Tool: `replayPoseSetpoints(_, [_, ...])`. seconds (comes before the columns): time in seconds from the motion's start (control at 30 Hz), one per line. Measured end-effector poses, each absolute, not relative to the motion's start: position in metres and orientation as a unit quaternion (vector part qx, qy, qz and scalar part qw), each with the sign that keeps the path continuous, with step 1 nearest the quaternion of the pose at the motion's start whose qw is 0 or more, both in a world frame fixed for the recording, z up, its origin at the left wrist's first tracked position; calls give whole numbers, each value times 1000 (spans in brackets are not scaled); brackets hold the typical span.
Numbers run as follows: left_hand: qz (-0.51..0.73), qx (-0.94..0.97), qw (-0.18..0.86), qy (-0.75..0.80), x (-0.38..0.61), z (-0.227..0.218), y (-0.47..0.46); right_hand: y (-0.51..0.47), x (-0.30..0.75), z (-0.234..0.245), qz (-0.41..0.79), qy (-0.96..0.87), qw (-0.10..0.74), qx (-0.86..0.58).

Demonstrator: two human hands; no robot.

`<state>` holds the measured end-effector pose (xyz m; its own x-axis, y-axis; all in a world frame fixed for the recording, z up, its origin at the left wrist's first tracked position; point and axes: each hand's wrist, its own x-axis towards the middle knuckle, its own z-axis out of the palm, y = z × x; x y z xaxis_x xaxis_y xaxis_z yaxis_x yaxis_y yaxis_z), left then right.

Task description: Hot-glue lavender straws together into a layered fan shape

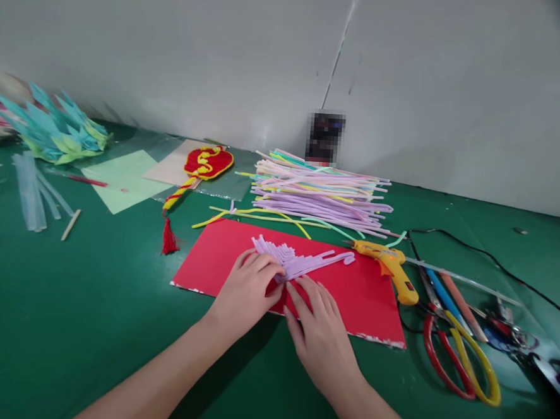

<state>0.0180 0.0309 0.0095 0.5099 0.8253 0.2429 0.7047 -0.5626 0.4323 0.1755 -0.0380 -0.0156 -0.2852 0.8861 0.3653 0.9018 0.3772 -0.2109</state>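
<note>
A fan-shaped piece of lilac pipe cleaners (pixel 300 261), its strands laid side by side with stepped ends, lies on a red board (pixel 364 303). My left hand (pixel 251 280) has curled fingers that pinch the piece at its lower left, by the pointed bottom. My right hand (pixel 318 322) rests on the board with fingers stretched out, fingertips touching the lower edge of the piece. The fingers cover the bottom tip. Behind the board is a large pile of pastel pipe cleaners (pixel 319 196).
A yellow glue gun (pixel 390 267) rests on the board's right end. Scissors (pixel 460 359) with red and yellow handles lie beside it. Leftward are a red tasselled fan (pixel 209 162), green paper (pixel 120 177), clear strips (pixel 30 194) and a teal folded-paper ornament (pixel 62 126). A wall stands behind.
</note>
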Motion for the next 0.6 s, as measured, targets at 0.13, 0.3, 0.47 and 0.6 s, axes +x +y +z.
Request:
replayPoseSetpoints(0.13, [222, 858, 137, 442, 18, 8, 32, -37, 177, -14, -6, -798, 222, -561])
replayPoseSetpoints(0.3, [224, 856, 148, 442, 17, 8, 33, -37, 177, -15, -7, -790, 238, -565])
replayPoseSetpoints(0.47, [223, 847, 174, 449, 16, 6, 33, -35, 179, -17, 9, -783, 253, -568])
replayPoseSetpoints(0.6, [222, 854, 171, 438, 15, 6, 36, -29, 189, -16, 25, -765, 291, -575])
